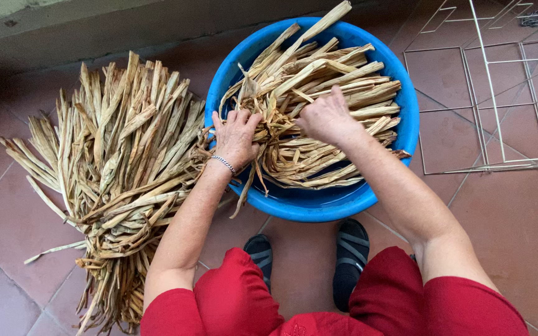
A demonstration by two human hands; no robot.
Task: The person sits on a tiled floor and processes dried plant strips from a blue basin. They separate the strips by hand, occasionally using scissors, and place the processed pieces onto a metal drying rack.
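Observation:
A round blue plastic basin point(319, 208) sits on the tiled floor in front of me, filled with tan dried leaf strips point(337, 84) lying across it. My left hand point(235, 134) rests at the basin's left rim, fingers curled over a bunch of the strips. My right hand point(325, 115) presses down into the strips at the basin's middle, fingers buried among them. A thin beaded bracelet circles my left wrist. Whether either hand truly grips the strips is hard to tell.
A large loose pile of the same dried strips point(116, 168) lies on the floor left of the basin. A white wire rack point(499, 93) lies at the right. My sandalled feet point(350, 258) and red-clad knees are below. A wall base runs along the top.

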